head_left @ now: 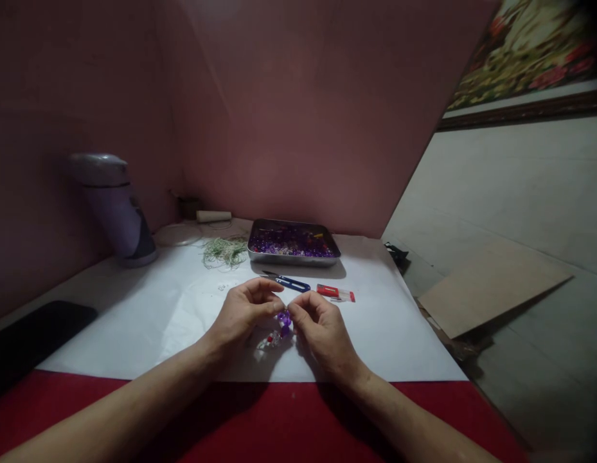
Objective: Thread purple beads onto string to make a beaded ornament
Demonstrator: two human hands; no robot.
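Note:
Close together above the white paper point(399, 334), my left hand point(245, 308) and my right hand point(324, 331) both pinch the top of a beaded piece point(284, 323). Purple beads hang just below the fingertips, and a clear and red part trails down to the left. Whether a fine thread runs between the fingers is too small to tell. Just beyond the hands lie blue thread snips point(293, 283) and a red needle packet point(334, 292). A metal tray point(293, 260) of purple and clear beads stands behind them.
A tangle of pale green thread point(224, 252) lies left of the tray, with a cream roll point(214, 216) behind it. A purple tumbler point(117, 212) stands at the back left. A dark phone-like slab point(42, 341) lies at the left edge. Pink walls close off the back.

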